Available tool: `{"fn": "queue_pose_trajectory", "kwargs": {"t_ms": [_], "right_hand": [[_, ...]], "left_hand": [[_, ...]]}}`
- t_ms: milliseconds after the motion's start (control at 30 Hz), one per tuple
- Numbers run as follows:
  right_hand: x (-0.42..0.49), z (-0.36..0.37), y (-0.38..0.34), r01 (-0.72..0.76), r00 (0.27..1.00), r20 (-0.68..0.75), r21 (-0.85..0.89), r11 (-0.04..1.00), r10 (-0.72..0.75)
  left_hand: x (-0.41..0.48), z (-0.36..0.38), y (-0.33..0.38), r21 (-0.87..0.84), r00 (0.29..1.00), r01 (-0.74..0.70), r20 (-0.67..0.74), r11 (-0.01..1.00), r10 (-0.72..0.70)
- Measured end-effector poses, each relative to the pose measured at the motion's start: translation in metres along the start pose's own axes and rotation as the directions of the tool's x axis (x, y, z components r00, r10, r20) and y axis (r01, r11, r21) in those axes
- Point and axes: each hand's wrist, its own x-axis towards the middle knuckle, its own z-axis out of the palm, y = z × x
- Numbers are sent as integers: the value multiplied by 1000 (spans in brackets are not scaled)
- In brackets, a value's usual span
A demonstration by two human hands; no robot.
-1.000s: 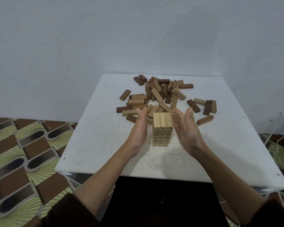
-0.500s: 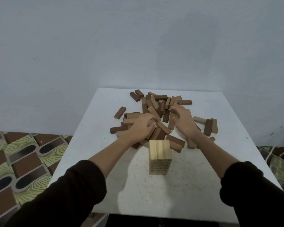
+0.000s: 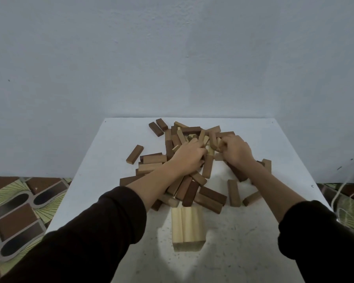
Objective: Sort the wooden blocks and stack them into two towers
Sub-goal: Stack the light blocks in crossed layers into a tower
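A short tower of light wooden blocks (image 3: 188, 225) stands on the white table (image 3: 243, 252) close to me. Behind it lies a loose pile of mixed dark brown and light blocks (image 3: 192, 193). Both of my hands are deep in the far part of that pile. My left hand (image 3: 189, 158) lies knuckles up with its fingers curled down among the blocks; what it holds is hidden. My right hand (image 3: 236, 151) is curled into a fist around a light block (image 3: 217, 145) at its fingertips. A single tan block (image 3: 135, 154) lies apart on the left.
A bare pale wall rises right behind the table's far edge. Patterned brown and green floor (image 3: 18, 211) shows left of the table. A white cord (image 3: 341, 193) hangs off the right side. Stray blocks (image 3: 233, 193) lie to the right of the tower.
My hands left the sides of the light tower and reached forward into the pile. My head moved closer and higher, so the tower now appears nearer to me.
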Motion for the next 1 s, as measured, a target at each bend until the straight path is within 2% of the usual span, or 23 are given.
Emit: {"fn": "queue_pose_trajectory", "kwargs": {"t_ms": [167,267,333,467,600,667,800,1000], "right_hand": [[10,-2,3,-59,994,80,-238,969,80],[19,2,5,54,998,23,-81,995,-52],[25,5,4,157,982,110,-14,988,-154],[30,-3,1,104,981,159,58,993,-112],[29,-11,-6,80,966,250,-48,996,-65],[29,-12,-6,80,966,253,-87,993,-55],[30,-12,-6,114,957,272,-30,993,-102],[35,-5,4,76,945,317,16,997,-77]], "left_hand": [[10,0,0,64,996,-23,87,998,17],[15,-1,-2,64,991,-41,130,997,32],[17,-3,-5,27,988,-44,152,999,40],[20,-4,-9,13,976,-67,209,998,63],[23,-5,-10,28,968,-98,234,995,89],[24,-4,-10,15,972,-104,213,995,98],[26,-3,-9,-1,976,-115,186,993,113],[25,-1,-6,-48,988,-87,122,995,93]]}}
